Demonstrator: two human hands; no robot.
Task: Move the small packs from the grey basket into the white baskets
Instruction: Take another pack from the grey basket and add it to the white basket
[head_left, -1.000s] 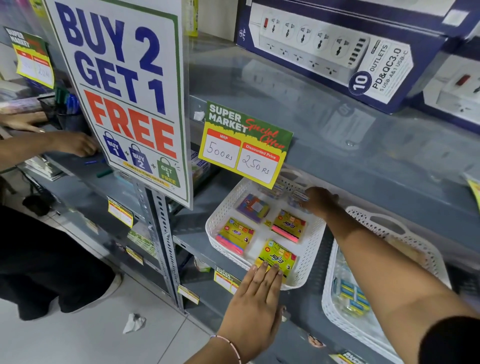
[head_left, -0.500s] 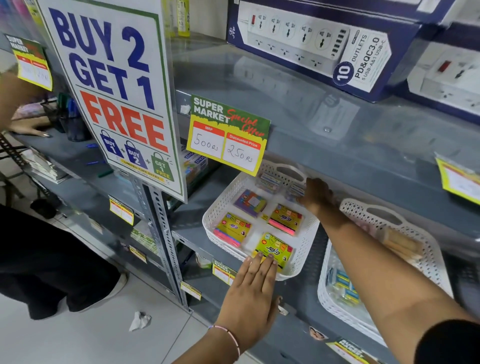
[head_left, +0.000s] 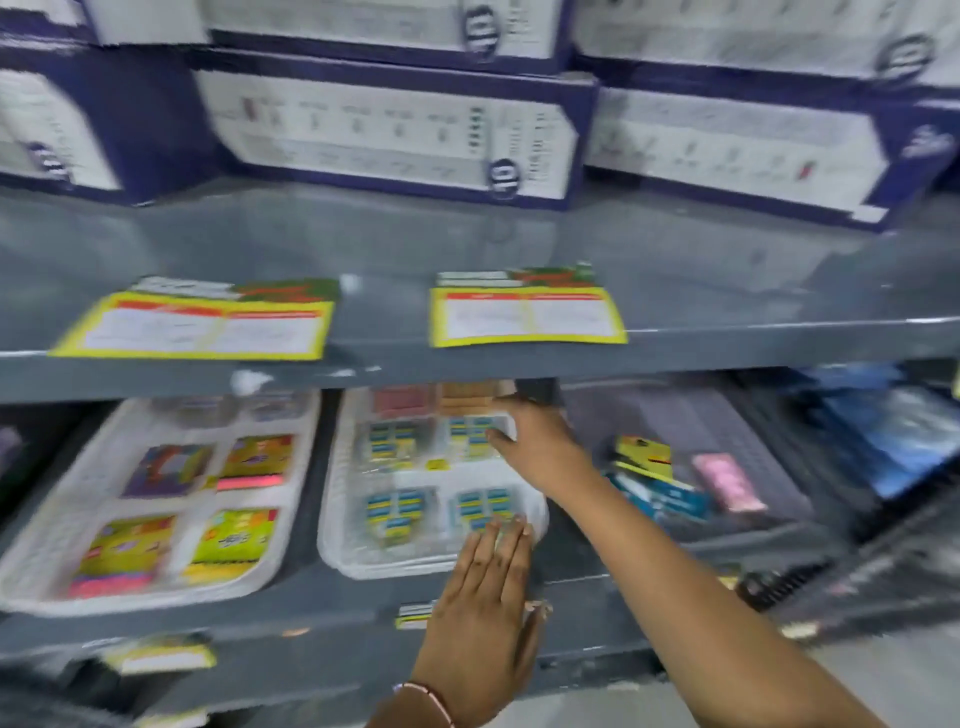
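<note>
The view is blurred. Two white baskets stand side by side on the grey shelf. The left white basket (head_left: 41, 561) holds colourful packs (head_left: 228, 538). The middle white basket (head_left: 337, 519) holds blue-and-yellow small packs (head_left: 395, 512). To its right, the grey basket (head_left: 769, 452) contains a yellow pack (head_left: 644, 454), a blue pack (head_left: 670, 496) and a pink pack (head_left: 727, 480). My left hand (head_left: 488, 597) lies flat against the middle basket's front right rim. My right hand (head_left: 540, 441) grips that basket's far right rim, thumb inside.
The upper shelf's front lip hangs low over the baskets and carries two yellow price cards (head_left: 524, 317). Blue-and-white power-strip boxes (head_left: 389, 130) are stacked on it. A blue flat item (head_left: 893, 431) lies right of the grey basket. Small labels line the lower shelf edge.
My view swung to the right. Both hands left the first white basket with the colourful packs and are now on the second white basket; the grey basket has come into view.
</note>
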